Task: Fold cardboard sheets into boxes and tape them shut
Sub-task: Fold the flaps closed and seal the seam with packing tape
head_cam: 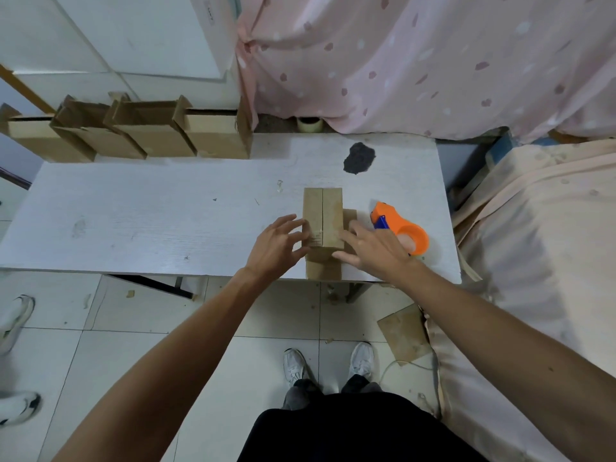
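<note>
Head view: left hand point(278, 243), right hand point(373, 248) flank cardboard box point(322, 218), fingers spread, tips touching its sides; tape dispenser point(401, 228) just beyond right fingers.

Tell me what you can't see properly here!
- Head view: near end of the box, covered by the left hand and right hand.
- Orange tape dispenser: near part behind the right hand.
- Leftmost back box: cut off by the left edge.
- Top label: too small to read.
</note>
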